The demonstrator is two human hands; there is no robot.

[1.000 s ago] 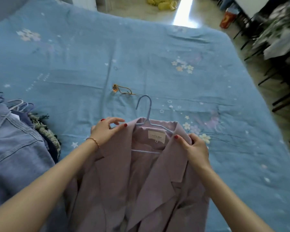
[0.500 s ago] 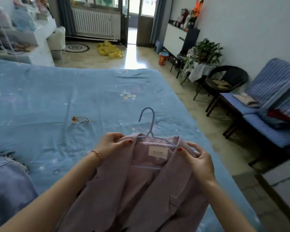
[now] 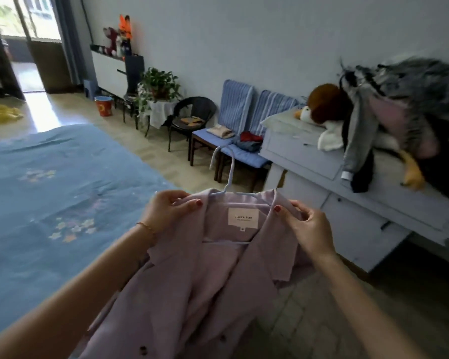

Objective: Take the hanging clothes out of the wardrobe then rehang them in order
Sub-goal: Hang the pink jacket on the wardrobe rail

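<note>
A pale lilac jacket (image 3: 208,281) with a white neck label hangs on a light blue wire hanger (image 3: 224,174), lifted in the air in front of me. My left hand (image 3: 166,211) pinches the jacket's left shoulder at the collar. On the other side, my right hand (image 3: 309,229) grips the right shoulder. The hanger's hook sticks up between my hands. The jacket's lower part drops out of the frame.
The blue bed (image 3: 49,203) lies to my left. A pale grey dresser (image 3: 347,193) on the right carries a plush duck (image 3: 322,110) and piled clothes (image 3: 405,99). Blue-cushioned chairs (image 3: 233,141), a black chair (image 3: 192,117) and a plant (image 3: 158,86) line the wall.
I have lifted the jacket off the bed and turned to the right. The view swung from the bedspread to the wall, chairs and dresser. Both hands kept their grip.
</note>
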